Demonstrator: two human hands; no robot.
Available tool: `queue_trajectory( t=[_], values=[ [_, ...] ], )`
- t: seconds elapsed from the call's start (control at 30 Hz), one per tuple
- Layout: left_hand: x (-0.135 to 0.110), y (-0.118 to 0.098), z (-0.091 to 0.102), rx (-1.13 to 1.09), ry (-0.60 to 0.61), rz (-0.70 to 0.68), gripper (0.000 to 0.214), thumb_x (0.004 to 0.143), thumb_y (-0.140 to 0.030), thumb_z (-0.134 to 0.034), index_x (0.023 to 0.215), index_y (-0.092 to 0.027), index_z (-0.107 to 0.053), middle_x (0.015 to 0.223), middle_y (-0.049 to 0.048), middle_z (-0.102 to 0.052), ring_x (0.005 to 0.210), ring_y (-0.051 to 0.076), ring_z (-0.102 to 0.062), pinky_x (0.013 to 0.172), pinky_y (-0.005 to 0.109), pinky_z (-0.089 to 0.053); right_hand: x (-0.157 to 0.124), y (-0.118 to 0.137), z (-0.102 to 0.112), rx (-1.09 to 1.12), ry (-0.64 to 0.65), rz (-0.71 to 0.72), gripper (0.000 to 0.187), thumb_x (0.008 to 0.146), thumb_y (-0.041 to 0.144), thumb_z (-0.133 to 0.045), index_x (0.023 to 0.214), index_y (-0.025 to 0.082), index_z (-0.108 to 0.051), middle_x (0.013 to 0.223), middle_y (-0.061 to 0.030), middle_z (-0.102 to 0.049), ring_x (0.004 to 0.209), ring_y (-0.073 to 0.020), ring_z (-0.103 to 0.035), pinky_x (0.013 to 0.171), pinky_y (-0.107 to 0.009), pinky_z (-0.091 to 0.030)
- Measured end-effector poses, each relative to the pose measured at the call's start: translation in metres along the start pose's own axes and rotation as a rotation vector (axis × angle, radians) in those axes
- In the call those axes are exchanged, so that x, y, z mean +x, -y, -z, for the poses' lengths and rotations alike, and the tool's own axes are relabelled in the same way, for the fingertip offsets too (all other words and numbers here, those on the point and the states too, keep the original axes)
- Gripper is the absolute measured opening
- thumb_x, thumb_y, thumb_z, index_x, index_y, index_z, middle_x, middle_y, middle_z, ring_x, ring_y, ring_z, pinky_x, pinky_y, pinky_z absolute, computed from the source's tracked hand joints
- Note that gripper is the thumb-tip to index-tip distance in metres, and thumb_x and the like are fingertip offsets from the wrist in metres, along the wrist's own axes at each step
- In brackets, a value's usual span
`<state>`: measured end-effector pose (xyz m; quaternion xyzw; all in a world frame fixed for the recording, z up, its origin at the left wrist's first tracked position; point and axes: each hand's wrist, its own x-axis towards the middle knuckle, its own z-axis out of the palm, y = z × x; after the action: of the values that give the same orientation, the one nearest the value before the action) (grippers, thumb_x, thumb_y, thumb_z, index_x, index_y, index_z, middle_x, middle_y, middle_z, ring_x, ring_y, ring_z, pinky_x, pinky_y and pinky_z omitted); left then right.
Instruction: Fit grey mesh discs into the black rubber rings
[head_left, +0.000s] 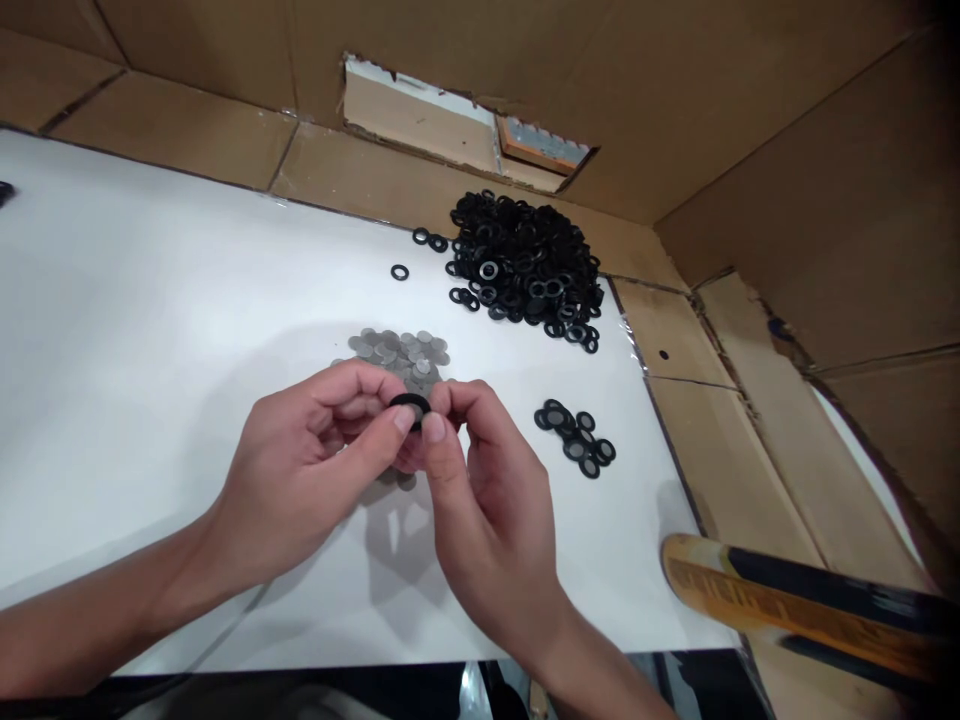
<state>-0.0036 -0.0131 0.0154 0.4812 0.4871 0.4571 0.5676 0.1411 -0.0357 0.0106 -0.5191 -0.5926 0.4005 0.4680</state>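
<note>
Between my left hand (304, 465) and my right hand (491, 500) is a black rubber ring (411, 400) with a grey disc in its middle. Both thumbs press on the ring's near side, and the fingers curl behind it. Just beyond and partly under the hands lies a pile of thin grey mesh discs (401, 350). To the right of my right hand is a small cluster of black rings with grey discs in them (576, 438). Farther back sits a large heap of black rings (525, 255).
A white table top (112, 350) bears everything. A few loose rings (400, 272) lie left of the heap. Cardboard walls (465, 60) with a cut-out slot stand behind and at the right. A yellow and black cylinder (750, 590) juts in at the lower right.
</note>
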Motion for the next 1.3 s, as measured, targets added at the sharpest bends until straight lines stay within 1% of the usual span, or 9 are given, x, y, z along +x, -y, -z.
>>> queue_trajectory(
  t=[0.17,0.3,0.43,0.5,0.67,1.03,1.1,1.2,1.3],
  values=[
    [0.000,0.001,0.003,0.030,0.053,-0.002,0.012,0.092,-0.014,-0.071,0.083,-0.023,-0.070,0.069,-0.0064,-0.079,0.065,0.011,-0.078,0.064,0.014,-0.064,0.000,0.000,0.000,0.064,-0.016,-0.019,0.014,0.108,0.030,-0.053,0.098,0.022,-0.057,0.089,-0.0016,-0.057,0.076,-0.0147,-0.059,0.066,-0.030,-0.052],
    [0.000,0.000,0.000,0.013,0.010,-0.005,0.011,0.090,-0.015,-0.073,0.082,-0.023,-0.071,0.068,-0.0053,-0.079,0.064,0.013,-0.079,0.063,0.017,-0.065,0.000,-0.001,0.002,0.027,-0.010,-0.019,0.013,0.107,0.030,-0.054,0.099,0.022,-0.058,0.090,-0.0021,-0.059,0.079,-0.0159,-0.059,0.068,-0.030,-0.052],
    [-0.002,-0.003,-0.006,-0.009,-0.045,0.020,0.010,0.090,-0.017,-0.075,0.082,-0.023,-0.071,0.067,-0.0051,-0.078,0.062,0.014,-0.078,0.063,0.020,-0.066,0.001,0.000,0.003,0.092,-0.015,-0.016,0.012,0.107,0.029,-0.054,0.099,0.022,-0.058,0.089,-0.0012,-0.059,0.075,-0.0142,-0.059,0.065,-0.028,-0.052],
    [-0.002,-0.003,-0.007,-0.034,-0.060,0.035,0.009,0.091,-0.018,-0.075,0.084,-0.023,-0.072,0.068,-0.0052,-0.079,0.063,0.015,-0.079,0.064,0.020,-0.067,0.002,0.002,0.004,0.104,-0.035,0.002,0.011,0.108,0.026,-0.054,0.098,0.022,-0.058,0.087,0.0003,-0.059,0.071,-0.0127,-0.059,0.063,-0.027,-0.052],
    [-0.001,0.003,-0.001,-0.018,0.021,-0.002,0.005,0.093,-0.027,-0.075,0.090,-0.023,-0.075,0.073,-0.0014,-0.082,0.067,0.018,-0.081,0.066,0.025,-0.068,0.003,0.005,0.006,0.036,-0.080,0.044,0.011,0.107,0.024,-0.055,0.096,0.025,-0.058,0.087,0.0012,-0.060,0.071,-0.0135,-0.060,0.059,-0.027,-0.050],
    [-0.005,-0.003,-0.003,0.009,-0.045,-0.025,0.010,0.095,-0.024,-0.074,0.086,-0.024,-0.070,0.072,-0.0029,-0.081,0.066,0.016,-0.080,0.067,0.024,-0.067,0.000,0.000,0.007,-0.080,-0.110,0.230,0.017,0.106,0.015,-0.053,0.096,0.027,-0.058,0.087,-0.0003,-0.060,0.082,-0.0182,-0.059,0.064,-0.032,-0.046],
    [-0.006,-0.001,-0.003,0.021,-0.062,-0.078,0.009,0.094,-0.024,-0.076,0.086,-0.024,-0.070,0.073,-0.0031,-0.080,0.065,0.016,-0.080,0.066,0.024,-0.067,0.001,0.001,0.007,-0.103,-0.121,0.245,0.019,0.105,0.012,-0.052,0.094,0.027,-0.058,0.086,-0.0006,-0.060,0.081,-0.0184,-0.059,0.062,-0.032,-0.046],
    [-0.008,0.003,-0.002,0.136,-0.138,-0.236,0.008,0.092,-0.021,-0.077,0.087,-0.025,-0.073,0.076,-0.0033,-0.080,0.065,0.015,-0.079,0.065,0.024,-0.067,0.002,0.003,0.006,-0.130,-0.141,0.301,0.023,0.102,0.007,-0.053,0.092,0.027,-0.060,0.085,-0.0011,-0.059,0.078,-0.0182,-0.059,0.060,-0.033,-0.047],
    [-0.012,0.006,0.002,0.274,-0.210,-0.366,0.012,0.093,-0.020,-0.076,0.085,-0.029,-0.075,0.082,-0.0030,-0.082,0.069,0.016,-0.079,0.064,0.027,-0.068,0.001,0.005,0.006,-0.235,-0.235,0.412,0.025,0.094,0.003,-0.063,0.089,0.027,-0.064,0.082,-0.0012,-0.056,0.074,-0.0181,-0.058,0.056,-0.033,-0.045]
  ],
)
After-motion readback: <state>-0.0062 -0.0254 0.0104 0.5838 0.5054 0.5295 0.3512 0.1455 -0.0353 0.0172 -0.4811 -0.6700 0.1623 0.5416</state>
